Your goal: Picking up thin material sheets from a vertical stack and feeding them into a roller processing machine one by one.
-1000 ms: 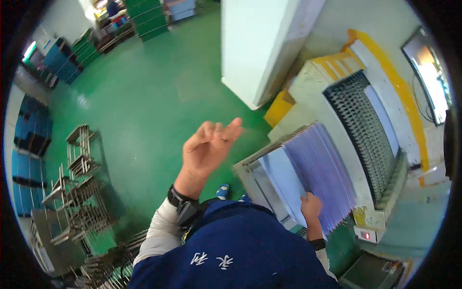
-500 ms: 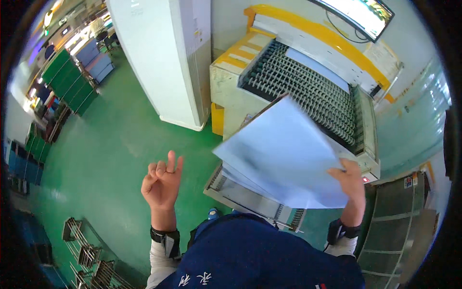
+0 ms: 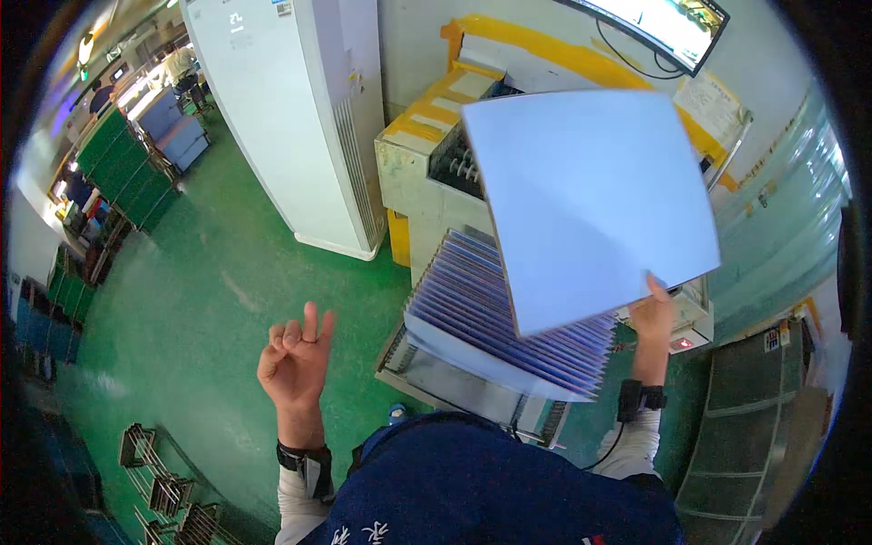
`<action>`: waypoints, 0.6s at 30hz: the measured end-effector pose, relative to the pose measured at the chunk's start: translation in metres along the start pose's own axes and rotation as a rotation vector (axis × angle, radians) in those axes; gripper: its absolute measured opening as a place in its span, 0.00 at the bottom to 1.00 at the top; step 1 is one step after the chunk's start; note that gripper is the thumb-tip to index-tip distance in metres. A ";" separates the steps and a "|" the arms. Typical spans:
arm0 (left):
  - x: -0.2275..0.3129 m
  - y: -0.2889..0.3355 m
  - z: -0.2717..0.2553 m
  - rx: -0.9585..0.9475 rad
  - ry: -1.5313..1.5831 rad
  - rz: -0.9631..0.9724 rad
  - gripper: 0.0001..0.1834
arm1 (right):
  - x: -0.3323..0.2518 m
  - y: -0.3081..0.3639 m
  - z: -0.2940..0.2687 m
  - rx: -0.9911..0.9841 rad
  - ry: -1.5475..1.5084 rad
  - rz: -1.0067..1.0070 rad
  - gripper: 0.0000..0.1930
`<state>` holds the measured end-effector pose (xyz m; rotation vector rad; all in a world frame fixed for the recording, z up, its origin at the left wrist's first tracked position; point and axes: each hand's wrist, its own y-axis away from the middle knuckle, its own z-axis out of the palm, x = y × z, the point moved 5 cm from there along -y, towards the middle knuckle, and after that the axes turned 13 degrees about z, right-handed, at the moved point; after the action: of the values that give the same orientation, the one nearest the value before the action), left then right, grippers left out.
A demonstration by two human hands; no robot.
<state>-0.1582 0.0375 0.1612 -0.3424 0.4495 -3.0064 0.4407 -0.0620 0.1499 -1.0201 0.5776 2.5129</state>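
Observation:
My right hand (image 3: 651,318) grips a large pale-blue flat panel (image 3: 590,200) at its lower edge, thumb on the face. The panel is raised and tilted over the roller conveyor machine (image 3: 404,168), covering most of its rollers. Below it stands a slotted rack (image 3: 392,365), with a row of several similar panels (image 3: 495,361) set upright on edge. My left hand (image 3: 295,359) is raised over the floor, away from the rack and holding nothing. Two of its fingers point up and the others are bent.
A tall white cabinet (image 3: 282,118) stands left of the machine. A monitor (image 3: 668,32) hangs on the wall above it. To the right is a dark framed rack (image 3: 740,427). Metal racks (image 3: 168,490) lie on the green floor at lower left. A person (image 3: 180,64) is far back left.
My right hand has lifted the panel up and turned it more upright over the machine. The row of panels in the rack has come into view. My left hand stays nearly still.

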 end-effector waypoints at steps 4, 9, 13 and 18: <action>-0.001 0.006 0.008 0.031 -0.001 0.022 0.04 | 0.030 -0.064 -0.041 0.076 -0.122 0.117 0.12; 0.009 0.019 0.003 0.048 -0.033 0.091 0.04 | 0.069 -0.116 -0.055 0.119 -0.189 0.097 0.09; 0.012 0.029 0.002 0.097 -0.054 0.130 0.04 | 0.086 -0.149 -0.075 0.138 -0.228 0.146 0.09; -0.001 0.027 0.008 0.102 -0.080 0.125 0.04 | 0.081 -0.192 -0.087 0.055 -0.273 0.105 0.05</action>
<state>-0.1542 0.0095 0.1606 -0.4093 0.2975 -2.8690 0.5263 0.0721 -0.0099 -0.6269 0.6270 2.6510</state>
